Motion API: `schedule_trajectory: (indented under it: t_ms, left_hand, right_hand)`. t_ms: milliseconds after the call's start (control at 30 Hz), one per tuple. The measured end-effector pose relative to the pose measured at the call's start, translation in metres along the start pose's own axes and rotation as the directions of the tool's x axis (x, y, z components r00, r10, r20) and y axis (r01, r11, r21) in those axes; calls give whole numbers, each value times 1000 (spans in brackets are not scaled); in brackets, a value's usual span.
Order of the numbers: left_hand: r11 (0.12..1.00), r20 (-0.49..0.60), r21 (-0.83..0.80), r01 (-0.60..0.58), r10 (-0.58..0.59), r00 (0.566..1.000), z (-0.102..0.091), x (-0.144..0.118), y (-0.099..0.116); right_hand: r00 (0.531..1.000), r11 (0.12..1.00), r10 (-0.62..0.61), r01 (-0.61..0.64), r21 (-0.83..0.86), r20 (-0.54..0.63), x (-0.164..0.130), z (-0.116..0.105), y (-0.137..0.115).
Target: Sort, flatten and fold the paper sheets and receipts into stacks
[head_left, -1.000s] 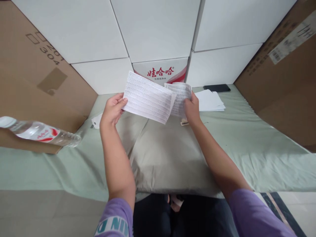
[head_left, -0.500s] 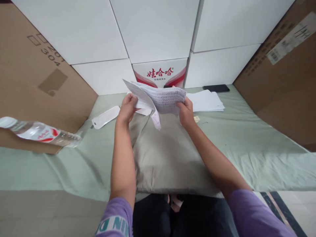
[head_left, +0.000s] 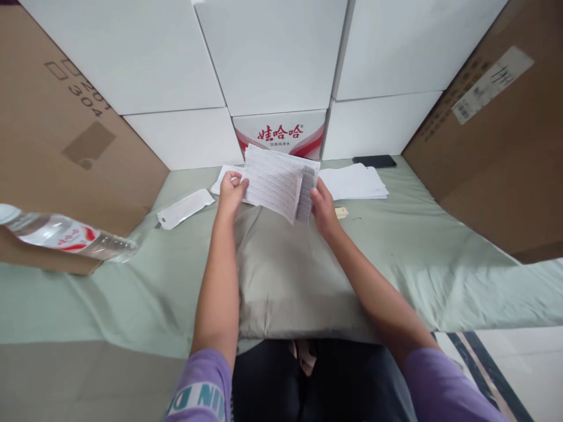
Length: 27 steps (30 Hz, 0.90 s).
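Paper sheets, pinched at opposite ends by left hand and right hand toward the green cloth's far edge, look light, floppy, creasable; best gripped by edges.

Sheets now flatter, left hand nearer right hand

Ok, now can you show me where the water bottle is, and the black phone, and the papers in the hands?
Water bottle (head_left: 73, 237): head view, on its label.
Black phone (head_left: 375, 161): head view, middle of its top face.
Held papers (head_left: 272, 181): head view, middle of the front sheet.
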State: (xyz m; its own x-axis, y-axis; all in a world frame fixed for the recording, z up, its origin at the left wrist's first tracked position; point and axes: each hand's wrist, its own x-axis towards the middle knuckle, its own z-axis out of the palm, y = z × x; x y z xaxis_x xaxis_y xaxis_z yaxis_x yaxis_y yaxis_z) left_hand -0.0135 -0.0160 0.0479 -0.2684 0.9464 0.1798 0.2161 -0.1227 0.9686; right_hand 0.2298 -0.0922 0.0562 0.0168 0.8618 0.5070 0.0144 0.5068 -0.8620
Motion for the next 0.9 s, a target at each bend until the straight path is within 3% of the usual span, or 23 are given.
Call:
schedule_trajectory:
  t_ms: [100,200,300,367,433,533,733,800,900]
  left_hand:
    - [1000,42,-9,-4,5,999,8,-8,-2]
    - [1000,61,15,-20,19,998,9,-17,-9]
    - [960,-34,272,-58,69,997,-2,-21,-19]
    - [836,-52,548,-41,83,995,-12,-23,-26]
    - [670,-5,742,6,-3,1000,-18,-23,-32]
    - [567,82,823,-44,-42,996,-15,-24,-40]
    - [662,188,715,-226,129,974,0,-19,-52]
    - [771,149,605,-202,140,979,0,-16,-54]
    - [969,173,230,-89,49,984,-2,-12,-51]
  right_hand:
    - [997,995,75,-75,-68,-4,-18,2,12]
    - [977,971,155,-179,-161,-148,-29,7,24]
    - [956,957,132,-192,-219,-262,-29,5,25]
    - [942,952,113,-194,-235,-317,-26,-1,22]
    - [925,951,121,-212,-225,-361,-23,-8,21]
    - [916,948,130,-226,-222,-379,-22,-13,23]
    - [947,948,136,-210,-238,-291,-33,2,22]
    - [958,948,149,-208,-240,-244,-38,7,20]
    - [968,948,163,-207,-242,-190,-41,11,23]
